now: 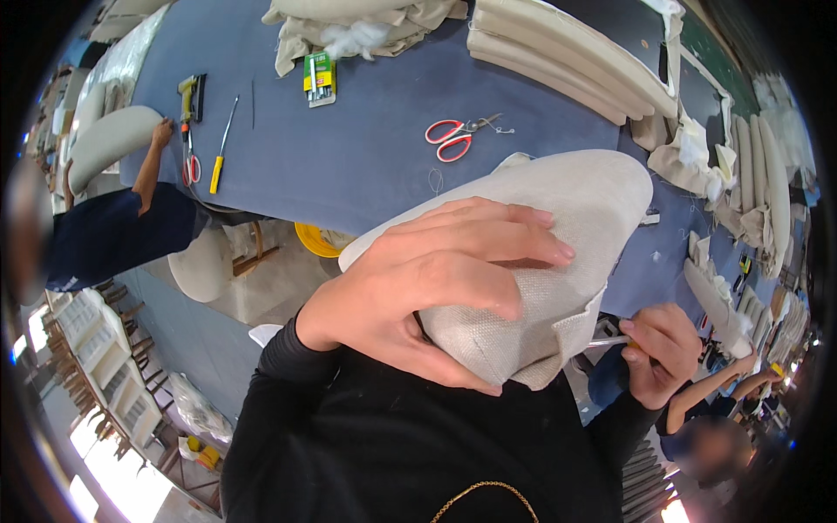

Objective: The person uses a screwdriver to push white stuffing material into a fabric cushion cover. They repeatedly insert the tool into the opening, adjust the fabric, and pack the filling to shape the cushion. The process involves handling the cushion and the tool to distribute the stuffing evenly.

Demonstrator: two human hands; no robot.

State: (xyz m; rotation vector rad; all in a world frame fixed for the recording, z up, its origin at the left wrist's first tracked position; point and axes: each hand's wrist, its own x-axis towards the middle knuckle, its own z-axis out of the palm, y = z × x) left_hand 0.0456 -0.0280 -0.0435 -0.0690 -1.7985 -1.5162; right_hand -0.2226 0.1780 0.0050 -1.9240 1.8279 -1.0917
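Note:
A beige fabric-covered cushion [602,187], long and rounded at its far end, is tilted up in front of my chest. My left hand [445,270] grips it from the left, fingers across its top and thumb under the near end. At that end the cloth is folded into a loose flap [575,327]. To the right of the flap, my right hand [663,349] is closed around a screwdriver with a thin metal shaft [606,342]. A little yellow shows between the fingers; most of the handle is hidden. The shaft's tip is out of sight behind the fabric edge.
On the blue-grey table [366,157] lie red-handled scissors [458,138], a yellow-handled screwdriver [218,170], a hammer [187,100] and a green-yellow packet [320,80]. Stacked beige cushions [558,57] stand behind. A yellow bucket [316,241] is below the edge. Co-workers [122,231] are at both sides.

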